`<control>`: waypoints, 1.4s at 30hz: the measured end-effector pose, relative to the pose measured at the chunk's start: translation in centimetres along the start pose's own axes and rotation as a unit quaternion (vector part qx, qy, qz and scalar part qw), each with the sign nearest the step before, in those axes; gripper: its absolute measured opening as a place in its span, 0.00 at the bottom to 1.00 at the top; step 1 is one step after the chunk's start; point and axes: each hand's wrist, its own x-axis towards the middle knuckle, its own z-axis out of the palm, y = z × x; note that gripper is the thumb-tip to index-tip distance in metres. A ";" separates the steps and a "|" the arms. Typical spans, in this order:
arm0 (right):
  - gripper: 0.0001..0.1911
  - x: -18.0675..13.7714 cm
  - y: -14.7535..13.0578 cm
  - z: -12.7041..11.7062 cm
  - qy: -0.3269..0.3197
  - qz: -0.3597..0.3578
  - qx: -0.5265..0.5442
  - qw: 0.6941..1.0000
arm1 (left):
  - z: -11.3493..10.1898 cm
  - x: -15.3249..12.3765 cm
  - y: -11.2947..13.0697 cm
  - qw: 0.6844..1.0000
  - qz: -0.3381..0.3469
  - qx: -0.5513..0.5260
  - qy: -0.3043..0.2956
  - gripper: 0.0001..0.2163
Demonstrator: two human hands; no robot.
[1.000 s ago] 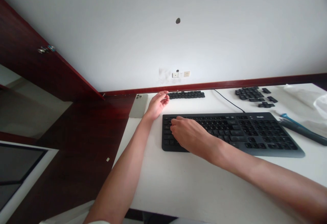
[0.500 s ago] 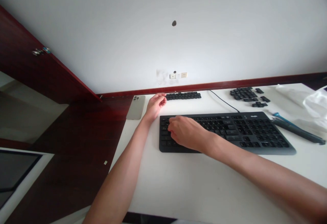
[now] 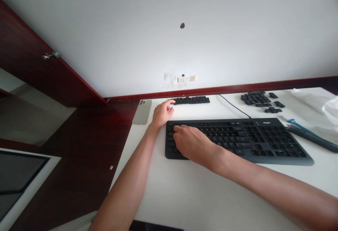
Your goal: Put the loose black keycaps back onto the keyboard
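A black keyboard (image 3: 243, 146) lies on the white table, many of its sockets without caps on the right side. My right hand (image 3: 190, 140) rests over the keyboard's left part with fingers curled down. Its fingertips are hidden, so whatever they may hold cannot be made out. Beyond the keyboard's left end is my left hand (image 3: 162, 113), thumb and forefinger apart. That forefinger reaches the left end of a block of loose black keycaps (image 3: 192, 100) set out in rows near the table's back edge.
More loose keycaps (image 3: 254, 98) form a cluster at the back right. Right of the keyboard lie a dark strip-shaped piece with a blue-handled tool (image 3: 301, 122) and a white plastic bag (image 3: 314, 102). A phone (image 3: 142, 112) lies at the left edge. A cable (image 3: 235, 106) runs backward.
The view has shifted slightly. My left thumb and forefinger, close together before, have spread, with the forefinger now at the keycap rows. My right hand stays over the keyboard's left side.
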 end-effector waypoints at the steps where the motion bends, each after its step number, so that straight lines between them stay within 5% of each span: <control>1: 0.11 0.0 -0.1 0.1 0.002 0.002 0.000 1.000 | 0.0 0.0 0.0 1.000 0.000 0.004 -0.005 0.19; 7: 0.12 -0.2 0.0 -0.3 0.000 0.001 0.002 1.000 | 0.0 0.1 0.1 0.999 -0.011 -0.031 -0.009 0.16; 13: 0.12 -0.3 1.4 -2.2 -0.027 0.042 0.063 0.997 | -0.1 0.2 0.1 0.997 -0.011 0.063 -0.038 0.10; 27: 0.13 0.1 10.5 -3.7 0.050 0.180 0.114 0.976 | -0.3 0.2 -0.2 0.999 -0.008 0.017 -0.037 0.13; 34: 0.17 1.2 10.9 -1.5 0.076 0.125 0.152 0.978 | -0.5 0.4 -0.3 0.996 -0.016 0.048 -0.080 0.09; 42: 0.17 2.8 10.6 1.2 0.197 0.066 0.219 0.953 | -1.6 0.5 -0.5 0.980 -0.041 -0.087 -0.177 0.16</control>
